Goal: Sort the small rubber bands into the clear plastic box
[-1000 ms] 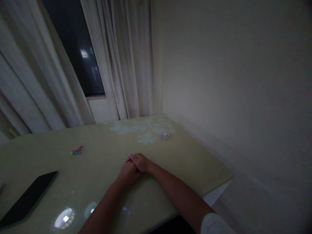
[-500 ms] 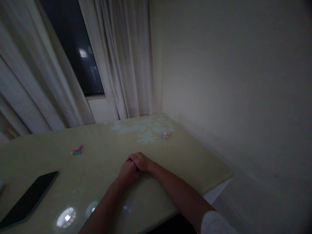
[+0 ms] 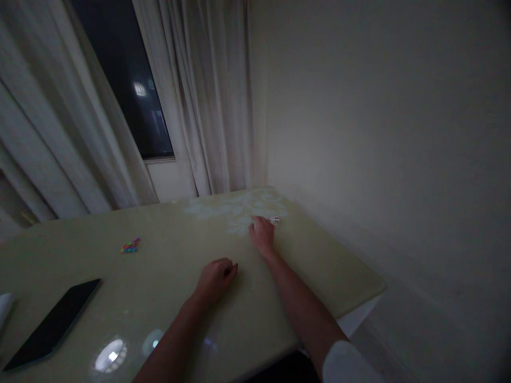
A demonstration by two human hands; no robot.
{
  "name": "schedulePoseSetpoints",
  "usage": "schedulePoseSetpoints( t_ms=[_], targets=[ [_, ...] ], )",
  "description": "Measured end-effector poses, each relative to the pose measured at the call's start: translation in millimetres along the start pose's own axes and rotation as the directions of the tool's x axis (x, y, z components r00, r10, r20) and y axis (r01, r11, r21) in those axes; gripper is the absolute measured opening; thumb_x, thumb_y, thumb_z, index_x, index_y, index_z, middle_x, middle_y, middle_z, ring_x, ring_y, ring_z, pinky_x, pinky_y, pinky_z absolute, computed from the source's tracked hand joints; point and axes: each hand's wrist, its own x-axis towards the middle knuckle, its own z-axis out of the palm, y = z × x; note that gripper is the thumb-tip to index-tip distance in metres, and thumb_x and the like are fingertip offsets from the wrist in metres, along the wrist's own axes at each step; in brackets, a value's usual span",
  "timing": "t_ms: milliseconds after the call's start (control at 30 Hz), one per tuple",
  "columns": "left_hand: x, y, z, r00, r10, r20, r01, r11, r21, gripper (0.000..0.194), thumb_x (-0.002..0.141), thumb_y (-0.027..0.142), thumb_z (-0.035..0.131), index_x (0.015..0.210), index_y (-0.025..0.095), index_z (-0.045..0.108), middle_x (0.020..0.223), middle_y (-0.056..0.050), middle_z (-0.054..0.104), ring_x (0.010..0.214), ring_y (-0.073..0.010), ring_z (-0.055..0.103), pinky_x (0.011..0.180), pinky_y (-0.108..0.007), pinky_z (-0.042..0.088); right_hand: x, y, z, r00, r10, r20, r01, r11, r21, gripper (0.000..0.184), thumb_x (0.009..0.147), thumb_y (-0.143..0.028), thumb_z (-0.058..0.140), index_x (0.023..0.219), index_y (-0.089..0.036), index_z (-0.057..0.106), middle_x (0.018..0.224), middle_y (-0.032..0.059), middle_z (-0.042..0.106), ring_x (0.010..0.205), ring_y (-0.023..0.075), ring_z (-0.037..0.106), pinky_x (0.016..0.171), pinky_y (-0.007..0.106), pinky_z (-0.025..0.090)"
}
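My right hand point(image 3: 262, 235) is stretched forward over the table point(image 3: 175, 229), palm down, with its fingers a little bent and apart. Just beyond its right side is a small clear and white object point(image 3: 274, 219), maybe a box or packet, partly hidden by the hand; whether they touch I cannot tell. My left hand point(image 3: 215, 276) rests on the tabletop nearer to me, fingers curled into a loose fist with the thumb toward the right. Nothing shows in it.
A small pile of brightly coloured pieces point(image 3: 131, 246) lies to the left. A dark flat tablet-like slab point(image 3: 56, 324) is at the lower left, with a white object point(image 3: 5, 307) beside it. Curtains point(image 3: 199, 96) hang behind, and a wall point(image 3: 359, 133) borders the right.
My hands, clasped together before, have come apart. The right hand has moved forward and right to the small clear object; the left has stayed near its place.
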Motion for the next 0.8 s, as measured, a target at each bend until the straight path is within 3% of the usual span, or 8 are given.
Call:
schedulePoseSetpoints(
  t_ms=[67, 133, 233, 333, 433, 500, 633, 800],
  targets=[
    [0.8, 1.4, -0.9, 1.000, -0.007, -0.024, 0.006, 1.000, -0.015, 0.044, 0.101, 0.041, 0.047, 0.066, 0.021, 0.063, 0.068, -0.004, 0.066, 0.063, -0.0177, 0.060, 0.063, -0.029, 0.038, 7.7, 25.2, -16.5, 0.990, 0.094, -0.103, -0.100, 0.993, -0.064, 0.053, 0.095, -0.018, 0.052, 0.147, -0.011, 0.058, 0.159, 0.0277, 0.045, 0.152, 0.0388, 0.033, 0.122, 0.062, 0.018],
    [1.8, 1.0, -1.6, 0.999, -0.024, -0.048, 0.022, 0.999, -0.038, 0.045, 0.101, 0.043, 0.048, 0.064, 0.021, 0.062, 0.067, -0.003, 0.064, 0.062, -0.0177, 0.059, 0.063, -0.029, 0.038, 9.6, 41.8, -22.3, 0.985, 0.123, -0.124, -0.135, 0.986, -0.096, 0.055, 0.090, -0.015, 0.058, 0.145, -0.012, 0.060, 0.158, 0.0279, 0.046, 0.152, 0.0414, 0.033, 0.121, 0.066, 0.015],
    [3.6, -5.0, -3.5, 0.992, -0.075, -0.100, 0.066, 0.994, -0.089, 0.041, 0.100, 0.045, 0.051, 0.071, 0.021, 0.067, 0.073, -0.004, 0.068, 0.069, -0.0198, 0.063, 0.067, -0.030, 0.045, 10.2, 42.9, -12.1, 0.998, 0.040, -0.046, -0.044, 0.994, -0.095, 0.043, 0.087, -0.016, 0.063, 0.128, -0.019, 0.073, 0.143, 0.0216, 0.062, 0.141, 0.0377, 0.046, 0.118, 0.059, 0.028],
    [4.9, -18.3, -6.5, 0.979, -0.129, -0.159, 0.106, 0.984, -0.143, 0.032, 0.094, 0.044, 0.063, 0.111, 0.019, 0.073, 0.107, -0.010, 0.076, 0.092, -0.0244, 0.070, 0.085, -0.036, 0.054, 12.3, 26.2, 5.9, 0.991, -0.109, 0.080, 0.111, 0.994, -0.018, 0.023, 0.091, -0.019, 0.061, 0.104, -0.021, 0.080, 0.112, 0.0134, 0.075, 0.115, 0.0283, 0.062, 0.107, 0.044, 0.044],
    [5.8, -35.2, -9.0, 0.969, -0.163, -0.183, 0.129, 0.975, -0.182, 0.073, 0.080, 0.044, 0.079, 0.144, 0.016, 0.059, 0.142, -0.018, 0.066, 0.127, -0.0342, 0.064, 0.108, -0.047, 0.049, 8.4, 10.6, 18.1, 0.964, -0.218, 0.153, 0.207, 0.975, 0.084, 0.024, 0.097, -0.019, 0.057, 0.107, -0.019, 0.079, 0.110, 0.0104, 0.072, 0.104, 0.0218, 0.065, 0.098, 0.037, 0.050],
    [6.5, -45.2, -9.8, 0.971, -0.169, -0.171, 0.130, 0.967, -0.218, 0.084, 0.073, 0.042, 0.084, 0.147, 0.013, 0.057, 0.145, -0.021, 0.064, 0.136, -0.0388, 0.058, 0.116, -0.053, 0.043, 0.4, 4.7, 22.5, 0.935, -0.284, 0.214, 0.256, 0.955, 0.149, 0.026, 0.097, -0.024, 0.064, 0.120, -0.018, 0.075, 0.122, 0.0117, 0.069, 0.103, 0.0198, 0.065, 0.094, 0.034, 0.052],
    [8.0, -56.8, -9.8, 0.972, -0.184, -0.145, 0.140, 0.952, -0.272, 0.084, 0.066, 0.043, 0.089, 0.140, 0.012, 0.062, 0.140, -0.023, 0.066, 0.134, -0.0423, 0.058, 0.117, -0.060, 0.040, -17.4, -1.7, 27.5, 0.840, -0.410, 0.356, 0.339, 0.908, 0.247, 0.059, 0.081, -0.040, 0.088, 0.133, -0.019, 0.070, 0.131, 0.0126, 0.068, 0.109, 0.0218, 0.067, 0.098, 0.035, 0.052],
    [5.6, -62.9, -12.1, 0.984, -0.172, -0.056, 0.134, 0.902, -0.410, 0.091, 0.061, 0.040, 0.091, 0.142, 0.011, 0.060, 0.139, -0.023, 0.066, 0.129, -0.0383, 0.063, 0.112, -0.054, 0.048, -23.2, -7.3, 30.0, 0.741, -0.491, 0.458, 0.394, 0.870, 0.295, 0.074, 0.073, -0.046, 0.094, 0.136, -0.017, 0.069, 0.130, 0.0153, 0.070, 0.122, 0.0310, 0.063, 0.109, 0.045, 0.046]
  ],
)
